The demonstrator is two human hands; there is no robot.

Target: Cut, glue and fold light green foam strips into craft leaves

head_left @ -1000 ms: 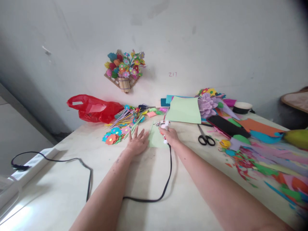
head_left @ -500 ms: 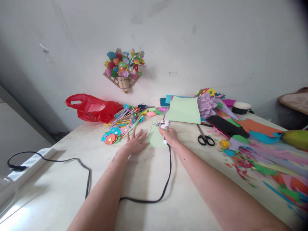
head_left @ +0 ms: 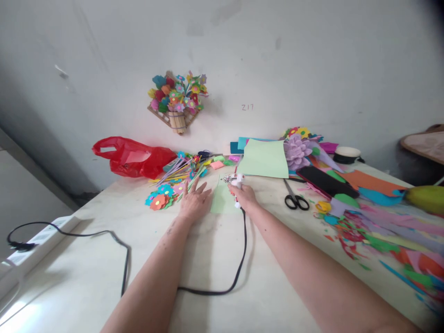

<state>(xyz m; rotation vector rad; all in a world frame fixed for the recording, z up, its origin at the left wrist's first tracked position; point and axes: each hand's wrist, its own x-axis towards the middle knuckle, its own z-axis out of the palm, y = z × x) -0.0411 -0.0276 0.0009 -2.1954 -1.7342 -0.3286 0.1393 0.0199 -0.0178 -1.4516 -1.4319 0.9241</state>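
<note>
My right hand [head_left: 244,196] is wrapped round a white glue gun [head_left: 238,178], its nozzle pointing left over a pale green sheet [head_left: 222,201]. A black cord [head_left: 243,252] runs from the gun's handle toward me. My left hand [head_left: 194,201] lies with fingers spread at the sheet's left side; whether it touches the sheet's edge I cannot tell. Beyond the left fingertips are thin green stems [head_left: 198,175], and to the left of that hand sits a pile of cut-out flowers [head_left: 161,198]. A thin strip runs along the sheet's left edge.
Black-handled scissors [head_left: 295,201] lie to the right, before a larger green sheet [head_left: 264,158]. Colourful scraps [head_left: 385,231] and a dark phone-like slab [head_left: 326,181] cover the right side. A red plastic bag [head_left: 135,159] and a power strip [head_left: 52,236] are on the left.
My left hand has drawn slightly back and its thumb has moved left, away from the green sheet. My right hand and the glue gun stay nearly in place.
</note>
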